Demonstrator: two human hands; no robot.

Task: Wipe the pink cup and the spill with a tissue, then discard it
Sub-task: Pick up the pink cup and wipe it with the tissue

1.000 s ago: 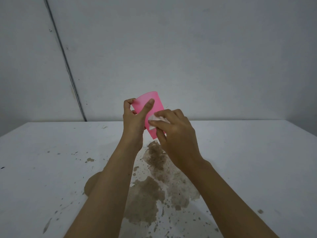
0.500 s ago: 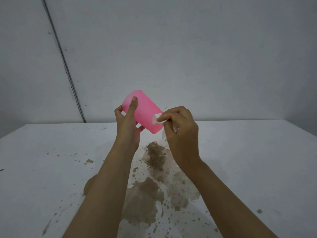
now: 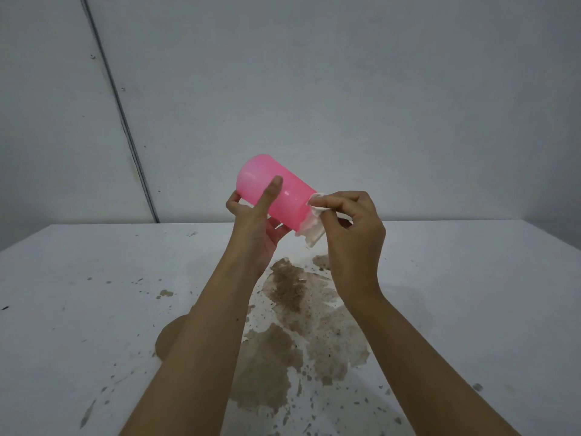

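- Two bare hands meet in the air above the middle of the table, with the pink cup and the tissue between them.
- Left hand: it grips the cup. The thumb lies straight up across the side facing the camera, and the fingers curl round the far and lower side, with their tips showing at the cup's left and beneath it.
- The cup sits just above and to the right of that palm. It is tilted, with its closed, rounded base up and to the left and its mouth end down and to the right.
- Right hand: the thumb and forefinger pinch the tissue and hold it against the cup's mouth end, while the other fingers are curled loosely behind.
- The tissue touches the cup's lower right end. A crumpled tail hangs down from the pinch, well clear of the table.
- The cup is smooth, glossy, translucent pink plastic, a plain slightly tapering cylinder with pale highlights on its base and side.
- The tissue is thin, white, soft and creased (its far folds are hidden behind the fingers).
- The spill lies on the table directly below both hands and runs towards the near edge. It is a brown, gritty, ragged patch, darker in clumps and thin and watery at its margins.
- A smoother tan pool shows beside the left forearm, and dark specks are scattered to either side.
- The table is matte white and the wall behind it is pale grey.
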